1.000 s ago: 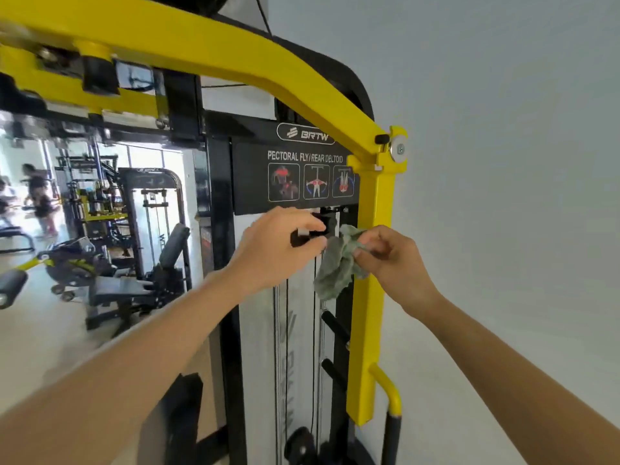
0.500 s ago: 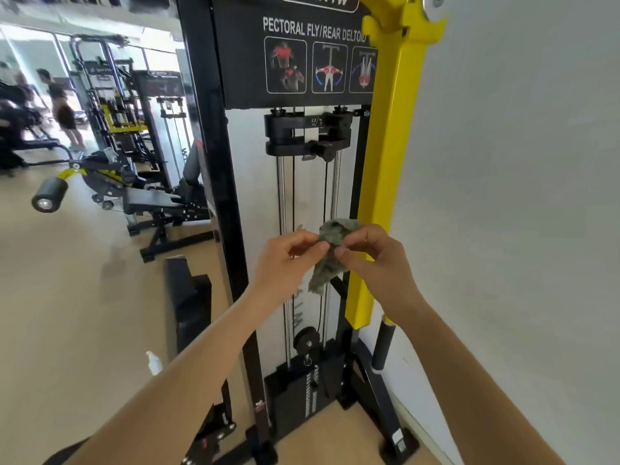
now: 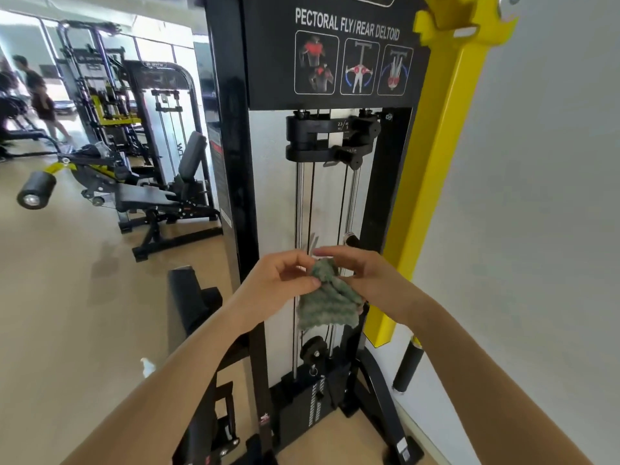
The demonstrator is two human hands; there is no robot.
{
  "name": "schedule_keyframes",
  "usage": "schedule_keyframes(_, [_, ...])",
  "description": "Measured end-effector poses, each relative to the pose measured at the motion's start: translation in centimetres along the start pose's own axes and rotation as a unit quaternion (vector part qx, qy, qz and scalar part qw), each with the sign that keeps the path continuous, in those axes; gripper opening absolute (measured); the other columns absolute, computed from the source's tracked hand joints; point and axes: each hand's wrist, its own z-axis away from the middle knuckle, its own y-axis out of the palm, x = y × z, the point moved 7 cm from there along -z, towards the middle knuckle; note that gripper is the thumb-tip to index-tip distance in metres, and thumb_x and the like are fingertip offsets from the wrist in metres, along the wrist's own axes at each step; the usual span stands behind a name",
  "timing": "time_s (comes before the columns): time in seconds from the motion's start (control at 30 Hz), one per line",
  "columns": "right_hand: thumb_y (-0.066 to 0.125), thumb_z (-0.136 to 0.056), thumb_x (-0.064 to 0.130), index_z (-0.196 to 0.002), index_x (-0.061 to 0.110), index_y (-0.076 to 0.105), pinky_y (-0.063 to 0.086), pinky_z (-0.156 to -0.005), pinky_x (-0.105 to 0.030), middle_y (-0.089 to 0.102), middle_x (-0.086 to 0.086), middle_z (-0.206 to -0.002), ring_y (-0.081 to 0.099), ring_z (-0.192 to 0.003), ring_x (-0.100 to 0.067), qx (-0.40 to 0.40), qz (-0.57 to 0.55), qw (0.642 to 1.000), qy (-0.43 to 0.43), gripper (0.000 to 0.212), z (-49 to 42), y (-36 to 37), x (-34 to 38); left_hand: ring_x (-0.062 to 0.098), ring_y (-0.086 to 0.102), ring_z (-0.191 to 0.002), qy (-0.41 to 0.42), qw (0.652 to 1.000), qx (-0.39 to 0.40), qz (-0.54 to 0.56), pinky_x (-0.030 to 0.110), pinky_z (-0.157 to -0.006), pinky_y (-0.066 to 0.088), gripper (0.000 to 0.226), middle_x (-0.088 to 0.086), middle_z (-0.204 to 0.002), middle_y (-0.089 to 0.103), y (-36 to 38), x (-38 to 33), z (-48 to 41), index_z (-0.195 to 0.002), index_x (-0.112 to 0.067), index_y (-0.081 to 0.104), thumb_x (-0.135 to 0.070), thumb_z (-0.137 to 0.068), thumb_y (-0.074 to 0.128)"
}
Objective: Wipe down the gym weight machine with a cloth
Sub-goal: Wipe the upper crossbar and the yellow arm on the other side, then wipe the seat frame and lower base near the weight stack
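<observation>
Both hands are raised close together at mid-height in front of the machine [image 3: 231, 129], and both are clamped on the cloth [image 3: 327, 303].

- Left hand [image 3: 281, 280]: thumb and fingers pinch the cloth's upper left edge.
- Right hand [image 3: 372, 280]: fingers curl round its upper right side. The thumb is mostly hidden behind the fabric.
- Cloth: green, crumpled, hanging down from the two grips with its lower edge loose. It is in front of the guide rods [image 3: 299, 203]. Cannot tell whether it touches them.

Machine:
- A black upright frame with a placard [image 3: 335, 55] at the top reading "PECTORAL FLY / REAR DELTOID", with three diagrams under the text.
- A black weight block [image 3: 322, 139] sits high on the rods, just under the placard.
- A pulley [image 3: 313, 352] is below the cloth, and the weight stack [image 3: 318, 397] is at the base.
- A yellow post [image 3: 436, 162] runs down the right side, next to the grey wall [image 3: 536, 229].
- A black grip [image 3: 407, 367] hangs near the post's lower end.

Surroundings:
- Tan floor [image 3: 67, 297].
- A black seat pad [image 3: 188, 300] is near left of the frame.
- A small white object [image 3: 147, 365] is on the floor, too blurred to identify.
- Far left are a bench [image 3: 151, 196] and a roller pad [image 3: 35, 189].
- A person [image 3: 37, 92] is further back.
</observation>
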Motion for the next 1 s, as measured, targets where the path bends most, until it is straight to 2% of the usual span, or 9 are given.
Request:
schedule_keyframes(0.1, [0.070, -0.090, 0.007, -0.111, 0.017, 0.075, 0.059, -0.090, -0.037, 0.074, 0.003, -0.102, 0.069, -0.102, -0.013, -0.036, 0.068, 0.997, -0.012, 0.024, -1.2, -0.3, 0.7, 0.022, 0.071, -0.102, -0.004, 1.000, 0.024, 0.008, 0.044, -0.094, 0.057, 0.018, 0.002, -0.102, 0.074, -1.4, 0.7, -0.2, -0.090, -0.026, 0.071, -0.008, -0.093, 0.068])
schedule_keyframes(0.2, [0.069, -0.092, 0.007, -0.098, 0.010, 0.077, 0.061, -0.077, -0.035, 0.075, -0.007, -0.091, 0.072, -0.089, -0.024, -0.058, 0.026, 0.998, -0.010, 0.010, -1.5, -0.7, 1.1, 0.025, 0.072, -0.098, -0.009, 0.999, 0.029, 0.010, 0.047, -0.092, 0.058, 0.006, 0.003, -0.100, 0.074, -2.7, 1.4, -0.3, -0.094, -0.016, 0.070, -0.012, -0.090, 0.072])
schedule_keyframes(0.37, [0.072, -0.089, 0.006, -0.093, 0.007, 0.077, 0.057, -0.079, -0.026, 0.075, -0.007, -0.087, 0.070, -0.088, -0.022, -0.131, 0.017, 0.991, -0.029, 0.006, -1.9, -1.6, 1.8, 0.025, 0.073, -0.077, -0.018, 0.998, 0.059, -0.022, 0.035, -0.074, 0.060, 0.015, -0.001, -0.095, 0.075, -4.2, 2.3, -0.6, -0.092, -0.016, 0.072, -0.014, -0.081, 0.082])
schedule_keyframes(0.53, [0.076, -0.086, 0.007, -0.085, 0.015, 0.077, 0.053, -0.061, -0.022, 0.072, 0.000, -0.080, 0.064, -0.068, -0.013, -0.224, -0.015, 0.974, -0.043, 0.007, -2.3, -1.4, 2.2, 0.020, 0.075, -0.084, -0.012, 0.995, 0.072, -0.074, 0.039, -0.082, 0.062, 0.010, 0.001, -0.090, 0.077, -6.0, 3.8, -1.0, -0.092, -0.019, 0.075, -0.012, -0.086, 0.079])
schedule_keyframes(0.6, [0.078, -0.085, 0.009, -0.084, 0.018, 0.078, 0.052, -0.062, -0.023, 0.070, 0.003, -0.083, 0.064, -0.070, -0.012, -0.268, -0.019, 0.962, -0.055, 0.009, -2.7, -1.3, 2.4, 0.014, 0.074, -0.083, 0.008, 0.992, 0.050, -0.113, 0.037, -0.084, 0.061, 0.007, -0.004, -0.087, 0.077, -7.3, 3.8, -1.3, -0.091, -0.022, 0.077, -0.015, -0.088, 0.077])
schedule_keyframes(0.7, [0.077, -0.085, 0.012, -0.085, 0.024, 0.079, 0.056, -0.068, -0.022, 0.073, 0.008, -0.080, 0.067, -0.076, -0.010, -0.315, -0.015, 0.948, -0.053, 0.012, -3.8, -1.2, 3.0, 0.003, 0.070, -0.080, 0.049, 0.982, -0.025, -0.181, 0.020, -0.078, 0.055, 0.007, -0.013, -0.083, 0.074, -10.0, 2.6, -1.9, -0.090, -0.029, 0.077, -0.022, -0.089, 0.075])
schedule_keyframes(0.77, [0.075, -0.088, 0.013, -0.087, 0.018, 0.079, 0.050, -0.055, -0.017, 0.072, 0.008, -0.068, 0.063, -0.058, -0.006, -0.323, -0.039, 0.944, -0.052, 0.007, -4.9, -0.9, 3.6, 0.000, 0.065, -0.074, 0.066, 0.968, -0.103, -0.218, 0.011, -0.068, 0.048, 0.006, -0.016, -0.076, 0.070, -12.2, 1.4, -2.3, -0.088, -0.031, 0.075, -0.025, -0.089, 0.074])
schedule_keyframes(0.9, [0.071, -0.092, 0.013, -0.089, 0.012, 0.078, 0.047, -0.045, -0.023, 0.071, -0.008, -0.067, 0.061, -0.050, -0.017, -0.311, -0.102, 0.942, -0.071, 0.007, -8.6, 0.2, 5.3, 0.002, 0.061, -0.047, 0.084, 0.948, -0.203, -0.230, 0.016, -0.053, 0.048, 0.008, -0.015, -0.059, 0.066, -15.8, -0.7, -3.1, -0.090, -0.035, 0.064, -0.030, -0.096, 0.065])
schedule_keyframes(1.0, [0.068, -0.093, 0.007, -0.090, 0.012, 0.077, 0.055, -0.056, -0.025, 0.075, -0.007, -0.074, 0.069, -0.062, -0.018, -0.336, -0.131, 0.927, -0.105, 0.010, -11.5, 0.8, 7.1, 0.005, 0.068, -0.057, 0.092, 0.939, -0.287, -0.166, 0.027, -0.060, 0.059, 0.004, -0.010, -0.066, 0.071, -17.8, -2.0, -3.7, -0.093, -0.029, 0.064, -0.029, -0.097, 0.064])
